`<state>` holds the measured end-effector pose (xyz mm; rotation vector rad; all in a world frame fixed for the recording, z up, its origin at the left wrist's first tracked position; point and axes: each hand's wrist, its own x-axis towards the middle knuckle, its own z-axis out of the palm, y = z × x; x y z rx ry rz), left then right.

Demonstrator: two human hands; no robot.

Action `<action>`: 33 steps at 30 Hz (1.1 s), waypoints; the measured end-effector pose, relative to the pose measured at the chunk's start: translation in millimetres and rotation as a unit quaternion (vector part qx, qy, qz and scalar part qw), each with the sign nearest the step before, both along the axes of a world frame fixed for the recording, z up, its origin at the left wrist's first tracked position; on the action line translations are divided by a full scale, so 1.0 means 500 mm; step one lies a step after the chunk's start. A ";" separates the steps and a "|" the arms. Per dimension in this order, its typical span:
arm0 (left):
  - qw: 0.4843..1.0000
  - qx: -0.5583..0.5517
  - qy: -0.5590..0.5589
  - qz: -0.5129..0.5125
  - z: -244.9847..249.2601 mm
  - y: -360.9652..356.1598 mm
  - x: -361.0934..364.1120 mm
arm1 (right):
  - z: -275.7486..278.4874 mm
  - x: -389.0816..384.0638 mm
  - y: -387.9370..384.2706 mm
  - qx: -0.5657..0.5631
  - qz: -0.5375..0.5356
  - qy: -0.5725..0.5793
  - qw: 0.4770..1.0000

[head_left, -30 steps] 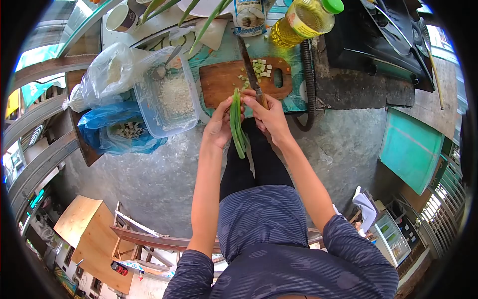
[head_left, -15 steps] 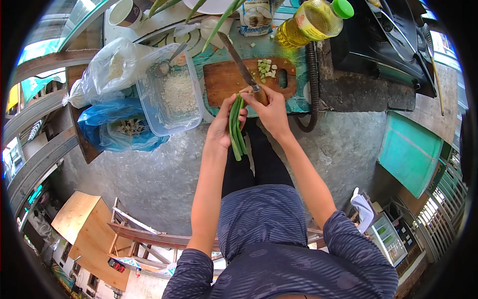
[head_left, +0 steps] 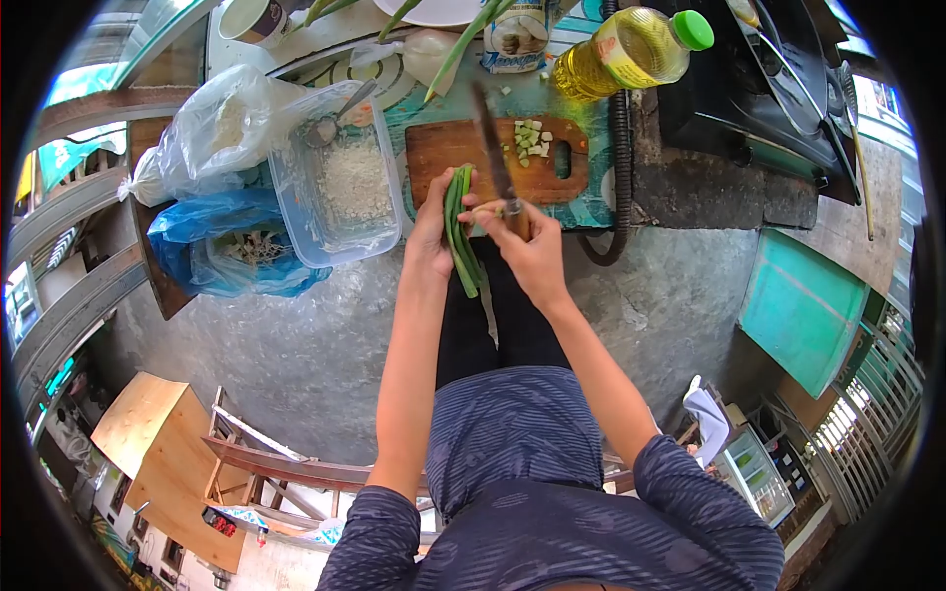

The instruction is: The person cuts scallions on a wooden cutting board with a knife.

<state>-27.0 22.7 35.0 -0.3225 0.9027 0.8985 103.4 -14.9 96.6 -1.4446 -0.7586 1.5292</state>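
Observation:
My left hand (head_left: pixel 432 236) is closed around a small bunch of green onions (head_left: pixel 458 227), held in front of the board's near edge. In my right hand (head_left: pixel 537 261) is a knife (head_left: pixel 495 158), its wooden handle in the fist and its slightly blurred blade pointing away from me. The right fingertips meet close beside the stalks. A thin pale strip (head_left: pixel 490 310) hangs below them; where it is attached is hard to make out. Just beyond, small pale green chopped pieces (head_left: pixel 533 140) lie on a wooden cutting board (head_left: pixel 434 148).
Left of the board stands a clear plastic container (head_left: pixel 392 212) with white flour and a spoon. Beside it are a blue plastic bag (head_left: pixel 187 231) with roots and a clear bag (head_left: pixel 232 113). An oil bottle (head_left: pixel 631 49) stands behind, near a black stove (head_left: pixel 709 118).
The green onions have shifted up and tilted in my left hand. My right hand has moved slightly down, with the blade swinging more upright. A pale strip now hangs below the fingers.

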 end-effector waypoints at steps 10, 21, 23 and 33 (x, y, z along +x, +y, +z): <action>0.993 0.084 0.031 0.071 -0.021 -0.088 0.004 | 0.091 -0.119 0.093 0.210 0.257 -0.233 0.914; 0.998 0.017 0.054 -0.036 -0.015 -0.068 -0.032 | 0.028 -0.440 0.174 0.300 0.403 -0.332 0.798; 0.998 0.018 0.061 -0.027 -0.009 -0.065 -0.035 | 0.020 -0.460 0.172 0.302 0.382 -0.350 0.800; 0.999 0.027 0.001 0.044 -0.009 -0.061 -0.039 | 0.019 -0.467 0.169 0.327 0.345 -0.320 0.819</action>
